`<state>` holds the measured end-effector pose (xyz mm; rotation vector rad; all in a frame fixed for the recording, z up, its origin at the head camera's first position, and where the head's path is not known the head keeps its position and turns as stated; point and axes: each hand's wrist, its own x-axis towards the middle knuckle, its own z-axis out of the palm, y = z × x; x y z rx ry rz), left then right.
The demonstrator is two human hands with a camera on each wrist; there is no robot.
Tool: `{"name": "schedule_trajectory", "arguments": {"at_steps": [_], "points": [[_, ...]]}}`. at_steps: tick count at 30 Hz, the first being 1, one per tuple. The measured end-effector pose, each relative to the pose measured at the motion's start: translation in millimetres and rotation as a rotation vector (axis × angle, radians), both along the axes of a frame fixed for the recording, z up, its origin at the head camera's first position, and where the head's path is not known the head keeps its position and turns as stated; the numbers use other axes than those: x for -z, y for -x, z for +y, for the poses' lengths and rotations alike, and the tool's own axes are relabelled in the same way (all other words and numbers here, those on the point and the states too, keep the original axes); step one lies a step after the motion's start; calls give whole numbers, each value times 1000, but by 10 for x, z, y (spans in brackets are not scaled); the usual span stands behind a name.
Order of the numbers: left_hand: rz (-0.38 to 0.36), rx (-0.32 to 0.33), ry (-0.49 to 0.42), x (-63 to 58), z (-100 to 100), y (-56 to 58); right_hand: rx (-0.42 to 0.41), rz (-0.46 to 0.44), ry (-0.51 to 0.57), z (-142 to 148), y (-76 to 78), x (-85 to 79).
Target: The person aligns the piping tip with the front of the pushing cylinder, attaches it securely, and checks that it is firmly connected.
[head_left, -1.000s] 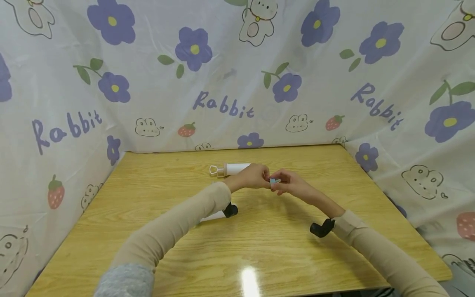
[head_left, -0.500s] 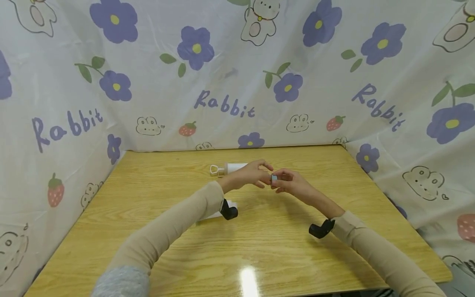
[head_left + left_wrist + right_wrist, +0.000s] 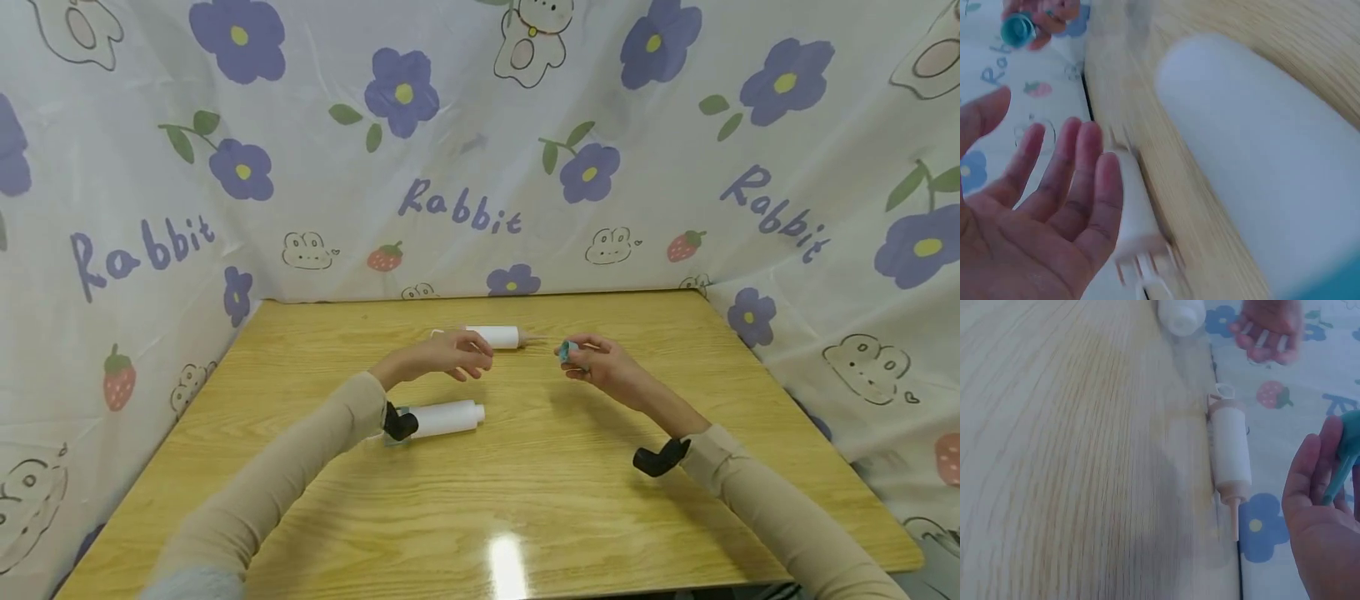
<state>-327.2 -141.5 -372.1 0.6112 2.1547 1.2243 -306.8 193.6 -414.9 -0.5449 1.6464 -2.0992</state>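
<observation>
My right hand point(image 3: 611, 371) holds a small teal nozzle cap point(image 3: 567, 352) above the table. In the left wrist view the cap point(image 3: 1017, 30) shows its round hollow end; in the right wrist view a thin teal stem point(image 3: 1339, 481) lies along the fingers. My left hand point(image 3: 438, 354) hovers with its fingers spread loosely and nothing in them. Below the left wrist lies a white tube point(image 3: 446, 418) with a teal end, partly hidden by the wrist camera. Behind the left hand lies a white syringe-like tube point(image 3: 1230, 447) with beige ends, a loop handle and a thin nozzle.
A wooden table point(image 3: 480, 517) carries both tubes. Its back edge meets a white curtain point(image 3: 480, 150) printed with flowers and rabbits, which also runs along both sides. Black wrist cameras point(image 3: 660, 458) project beneath the forearms.
My left hand has let go of the teal nozzle cap and moved left, away from the right hand. The right hand keeps the cap and has turned its hollow end into view.
</observation>
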Motion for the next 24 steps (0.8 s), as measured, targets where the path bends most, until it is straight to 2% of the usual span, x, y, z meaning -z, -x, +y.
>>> {"name": "schedule_trajectory", "arguments": {"at_steps": [5, 10, 19, 24], "points": [[0, 17, 155, 124, -441, -80, -52, -71, 169, -13, -25, -51], [-21, 63, 250, 224, -744, -217, -76, -91, 221, -33, -38, -96], [-57, 91, 274, 323, -956, -362, -96, -117, 180, -49, -70, -105], [-22, 90, 275, 365, -968, -388, -102, -99, 161, -12, -70, -96]]}}
